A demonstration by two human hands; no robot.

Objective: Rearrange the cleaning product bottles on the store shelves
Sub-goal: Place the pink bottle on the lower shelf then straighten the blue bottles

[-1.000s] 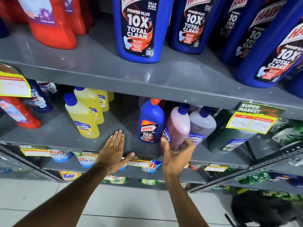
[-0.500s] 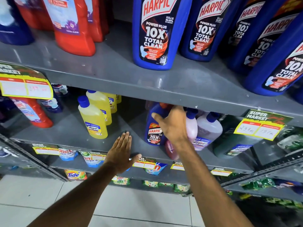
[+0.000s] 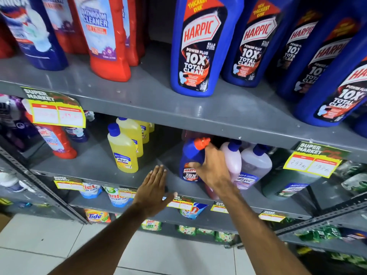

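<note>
On the middle shelf (image 3: 95, 165), a small blue Harpic bottle (image 3: 188, 155) with an orange cap stands beside a pink bottle (image 3: 234, 161) and a pale lilac bottle (image 3: 257, 163). My right hand (image 3: 212, 169) wraps around the blue bottle's neck and right side, with the thumb across its front. It is blurred by motion. My left hand (image 3: 155, 187) lies flat on the shelf's front edge, left of the blue bottle, with its fingers spread and nothing in it. Yellow Lizol bottles (image 3: 124, 151) stand in a row further left.
Large blue Harpic bottles (image 3: 196, 46) and red bathroom cleaner bottles (image 3: 105, 36) fill the upper shelf. A dark green bottle (image 3: 282, 183) stands right of the lilac one. Yellow price tags (image 3: 311, 163) hang from the shelf edges. Detergent pouches (image 3: 97, 215) sit on lower shelves above the tiled floor.
My right hand left the base of the pink bottle, rose and moved left onto the small blue Harpic bottle. My left hand stayed flat on the shelf edge. The view tilted upward.
</note>
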